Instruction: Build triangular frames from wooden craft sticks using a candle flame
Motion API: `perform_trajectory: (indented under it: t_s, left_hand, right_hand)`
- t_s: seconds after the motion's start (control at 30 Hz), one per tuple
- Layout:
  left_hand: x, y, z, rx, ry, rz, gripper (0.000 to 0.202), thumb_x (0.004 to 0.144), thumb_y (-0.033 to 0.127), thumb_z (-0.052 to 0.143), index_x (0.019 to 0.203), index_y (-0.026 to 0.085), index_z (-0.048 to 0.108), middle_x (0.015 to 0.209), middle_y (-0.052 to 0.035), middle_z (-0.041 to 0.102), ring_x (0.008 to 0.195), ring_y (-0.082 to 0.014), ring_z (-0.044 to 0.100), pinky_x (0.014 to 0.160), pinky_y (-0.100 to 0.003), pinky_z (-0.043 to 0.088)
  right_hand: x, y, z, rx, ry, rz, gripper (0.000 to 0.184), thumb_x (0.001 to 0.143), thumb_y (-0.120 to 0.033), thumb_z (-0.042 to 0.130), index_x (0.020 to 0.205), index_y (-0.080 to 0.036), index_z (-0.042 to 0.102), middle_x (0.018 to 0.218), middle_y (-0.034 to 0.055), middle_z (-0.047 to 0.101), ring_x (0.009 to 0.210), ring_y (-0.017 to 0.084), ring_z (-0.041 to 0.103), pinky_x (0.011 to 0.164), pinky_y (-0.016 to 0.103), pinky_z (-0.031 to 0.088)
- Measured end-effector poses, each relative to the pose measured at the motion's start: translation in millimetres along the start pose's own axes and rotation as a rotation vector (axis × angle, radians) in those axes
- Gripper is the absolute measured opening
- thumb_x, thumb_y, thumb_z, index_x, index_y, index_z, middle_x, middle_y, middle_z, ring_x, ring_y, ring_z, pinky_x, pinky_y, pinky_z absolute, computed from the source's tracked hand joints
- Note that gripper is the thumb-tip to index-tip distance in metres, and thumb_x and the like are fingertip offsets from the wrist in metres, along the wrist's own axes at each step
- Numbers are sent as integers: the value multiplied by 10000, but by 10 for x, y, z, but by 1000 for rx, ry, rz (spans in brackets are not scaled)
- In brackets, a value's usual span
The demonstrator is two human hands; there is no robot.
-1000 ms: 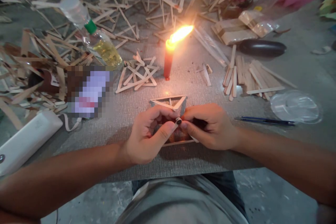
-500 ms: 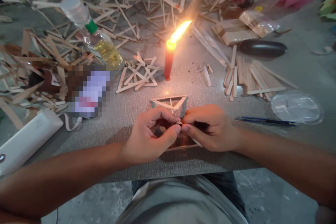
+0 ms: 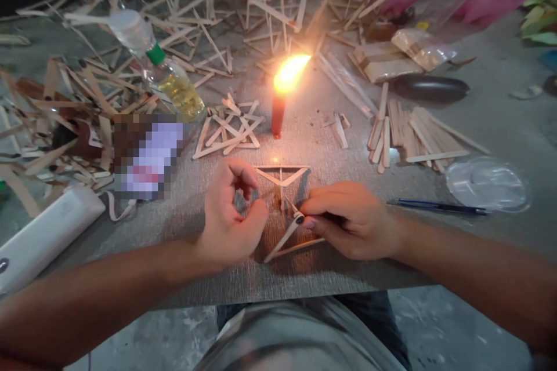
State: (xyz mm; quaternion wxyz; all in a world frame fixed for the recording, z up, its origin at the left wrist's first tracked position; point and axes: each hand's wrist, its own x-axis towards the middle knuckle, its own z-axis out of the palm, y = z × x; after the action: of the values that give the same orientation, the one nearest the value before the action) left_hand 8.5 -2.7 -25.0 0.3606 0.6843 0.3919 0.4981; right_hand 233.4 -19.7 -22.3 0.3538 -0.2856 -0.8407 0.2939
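A frame of flat wooden sticks (image 3: 282,175) lies on the grey table (image 3: 331,156) in front of me, triangles joined at a point. My right hand (image 3: 352,220) rests on its right side and pinches a small dark-tipped rod (image 3: 298,218), whose tip touches a stick of the frame. My left hand (image 3: 230,214) hovers just left of the frame. Its fingers are loosely curled and apart, and I see nothing in them. A lit red candle (image 3: 277,116) stands just behind the frame.
A finished stick star (image 3: 228,127) lies left of the candle, by a plastic bottle of yellow liquid (image 3: 174,81). Loose sticks (image 3: 413,133), a blue pen (image 3: 439,207) and a clear lid (image 3: 487,182) lie right. A white case (image 3: 43,237) lies left. Stick frames crowd the back.
My hands were pinched together over the frame. The left hand has let go and drawn back to the left, uncovering the frame, while the right hand keeps the rod at the frame.
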Motion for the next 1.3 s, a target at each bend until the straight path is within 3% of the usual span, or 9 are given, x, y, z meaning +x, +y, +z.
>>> perform_trajectory:
  t_s: [0.1, 0.2, 0.3, 0.4, 0.5, 0.67, 0.93, 1.2, 1.3]
  left_hand:
    - [117, -80, -13, 372, -136, 70, 366, 699, 6, 596, 1014, 193, 599, 1035, -56, 576, 996, -227, 575, 845, -387, 499]
    - [185, -117, -29, 555, -323, 102, 391, 774, 10, 596, 1123, 178, 647, 1181, -94, 652, 1157, -288, 584, 993, -480, 486]
    - [217, -140, -53, 594, -361, 160, 372, 845, 10, 582, 1162, 181, 677, 1226, -80, 719, 1170, -290, 623, 1007, -490, 486]
    - [241, -169, -70, 554, -371, 174, 291, 891, 35, 579, 1107, 181, 707, 1110, -62, 775, 1043, -263, 686, 923, -450, 524]
    - [248, -181, -76, 460, -310, 144, 259, 951, 81, 558, 1115, 200, 719, 1096, -52, 795, 1001, -230, 728, 885, -404, 568]
    - [223, -145, -83, 361, -122, 173, 261, 1018, 140, 559, 1209, 229, 713, 1242, -56, 780, 1176, -200, 726, 1025, -376, 580]
    - [205, -121, -109, 315, 39, 384, 363, 1012, 91, 556, 1270, 296, 707, 1443, -59, 668, 1304, -235, 650, 1111, -487, 529]
    - [146, -96, -103, 396, 15, 520, 454, 978, 60, 562, 1292, 359, 697, 1444, -38, 665, 1295, -255, 618, 1070, -520, 547]
    - [119, -74, -106, 424, 1, 510, 467, 974, 64, 555, 1290, 381, 689, 1449, -21, 660, 1296, -256, 613, 1071, -536, 548]
  right_hand:
    - [-10, 0, -13, -18, 17, -13, 191, 1055, -237, 535, 899, -173, 625, 690, -28, 544, 617, 94, 455, 590, 227, 373]
    - [-16, -5, -40, -36, 23, -27, 128, 1025, -199, 563, 918, -175, 631, 682, -33, 547, 611, 92, 452, 590, 226, 378]
    - [-28, -26, -86, -23, 17, -35, 64, 975, -153, 584, 937, -184, 624, 674, -41, 543, 575, 84, 438, 559, 222, 369]
    - [-50, -45, -136, -54, 26, -63, 67, 955, -139, 587, 960, -202, 610, 705, -30, 588, 577, 87, 467, 557, 224, 389]
    - [-68, -43, -168, -107, 50, -108, 78, 959, -147, 588, 995, -212, 609, 726, -16, 625, 606, 102, 508, 589, 232, 427]
    - [-68, -20, -164, -134, 52, -159, 82, 1013, -173, 550, 1047, -215, 611, 738, -8, 638, 618, 110, 538, 600, 239, 438]
    - [-51, 80, -119, -312, 24, -275, 79, 987, -143, 567, 1012, -211, 598, 798, 1, 697, 639, 117, 578, 635, 270, 424]
    - [-31, 182, -169, -335, -244, -181, 114, 951, -143, 562, 885, -190, 643, 756, 16, 685, 647, 140, 589, 623, 299, 382]
    - [-37, 133, -155, -252, -226, -179, 101, 935, -153, 553, 909, -187, 645, 763, 25, 687, 639, 146, 593, 608, 300, 380]
